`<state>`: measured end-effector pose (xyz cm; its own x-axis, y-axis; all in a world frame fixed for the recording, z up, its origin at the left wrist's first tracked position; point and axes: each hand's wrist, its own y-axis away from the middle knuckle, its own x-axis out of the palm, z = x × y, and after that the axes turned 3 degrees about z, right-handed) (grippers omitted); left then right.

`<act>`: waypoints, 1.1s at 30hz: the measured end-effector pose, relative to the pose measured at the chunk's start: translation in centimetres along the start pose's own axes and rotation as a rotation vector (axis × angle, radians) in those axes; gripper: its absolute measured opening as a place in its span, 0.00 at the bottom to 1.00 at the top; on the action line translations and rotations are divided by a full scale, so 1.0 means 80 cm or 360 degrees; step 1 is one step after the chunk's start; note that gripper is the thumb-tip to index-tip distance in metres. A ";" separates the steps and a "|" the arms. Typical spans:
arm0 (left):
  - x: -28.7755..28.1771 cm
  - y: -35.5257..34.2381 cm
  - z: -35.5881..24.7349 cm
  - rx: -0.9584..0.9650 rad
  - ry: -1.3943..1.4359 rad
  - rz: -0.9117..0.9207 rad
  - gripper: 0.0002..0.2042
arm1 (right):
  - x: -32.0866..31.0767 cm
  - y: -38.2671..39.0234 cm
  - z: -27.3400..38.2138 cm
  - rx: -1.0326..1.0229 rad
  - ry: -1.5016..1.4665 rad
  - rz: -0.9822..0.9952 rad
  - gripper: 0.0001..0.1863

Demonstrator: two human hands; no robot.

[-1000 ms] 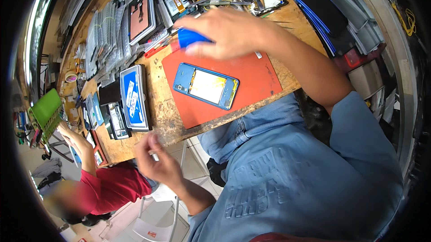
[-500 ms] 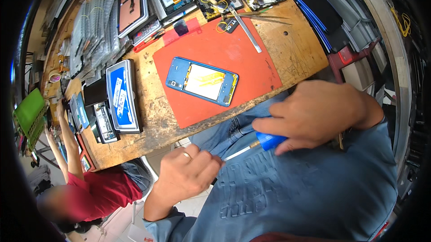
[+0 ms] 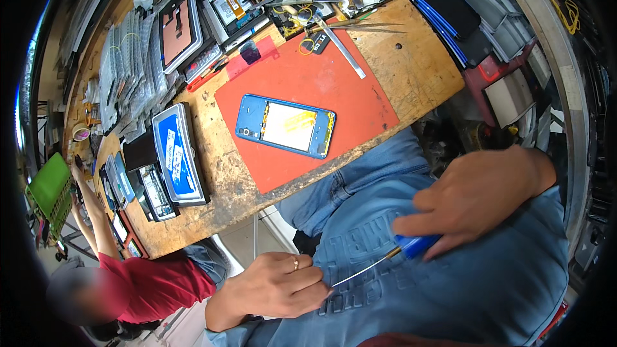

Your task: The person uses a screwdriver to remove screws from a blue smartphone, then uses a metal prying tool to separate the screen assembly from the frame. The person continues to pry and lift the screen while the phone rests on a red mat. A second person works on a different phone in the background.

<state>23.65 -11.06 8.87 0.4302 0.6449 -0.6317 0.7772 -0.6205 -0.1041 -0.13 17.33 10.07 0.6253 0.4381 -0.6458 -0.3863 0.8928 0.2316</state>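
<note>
Bench bears a red mat; phone lies crosswise on it, straight beyond the left hand, curled at the blue tool's tip; right hand grips its handle.

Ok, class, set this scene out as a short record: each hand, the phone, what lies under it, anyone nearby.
Right hand: closed on a blue handle, in front of the blue shirt
Left hand: ringed, curled at the far end of the handle's thin pale shaft; exact grip hidden
Phone: blue, white inner area showing, touched by neither hand
Under phone: red mat on wooden bench
Nearby: person in red top, at left
</note>
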 end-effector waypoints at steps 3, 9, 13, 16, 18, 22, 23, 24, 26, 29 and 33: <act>-0.023 0.047 0.005 -0.0302 -0.0239 -0.0143 0.07 | -0.010 0.048 -0.031 0.0587 0.0106 -0.0236 0.29; 0.019 -0.013 0.026 -0.0430 -0.0919 -0.0622 0.09 | 0.017 0.002 -0.042 0.0626 0.0265 -0.0173 0.28; 0.056 -0.055 0.056 -0.0231 -0.1165 -0.0679 0.08 | -0.009 -0.029 -0.020 0.0455 0.0274 -0.0092 0.24; 0.052 -0.049 0.051 -0.0224 -0.1148 -0.0546 0.06 | -0.027 -0.034 -0.011 0.0376 0.0357 -0.0027 0.23; 0.039 -0.044 0.044 -0.0137 -0.1047 -0.0396 0.06 | -0.038 -0.032 -0.002 0.0346 0.0394 0.0040 0.23; 0.024 -0.019 0.017 0.0010 -0.0758 -0.0288 0.07 | -0.057 -0.025 0.018 0.0163 0.0453 0.0120 0.25; 0.024 -0.014 0.013 0.0026 -0.0718 -0.0281 0.07 | -0.056 -0.025 0.020 0.0103 0.0471 0.0110 0.26; 0.024 -0.008 0.009 0.0043 -0.0678 -0.0274 0.08 | -0.054 -0.025 0.021 0.0071 0.0458 0.0092 0.25; 0.021 -0.001 0.000 0.0040 -0.0643 -0.0254 0.08 | -0.050 -0.024 0.021 0.0022 0.0422 0.0048 0.25; 0.019 0.007 -0.013 0.0021 -0.0616 -0.0264 0.09 | -0.046 -0.023 0.018 -0.0037 0.0338 0.0054 0.25; 0.012 0.005 -0.014 0.0052 -0.0387 -0.0219 0.09 | -0.043 -0.021 0.020 -0.0053 0.0280 0.0104 0.25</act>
<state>24.89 -10.19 9.14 0.1958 0.6008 -0.7750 0.8039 -0.5509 -0.2240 -0.51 14.48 13.06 0.4712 0.4675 -0.7479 -0.4462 0.8578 0.2551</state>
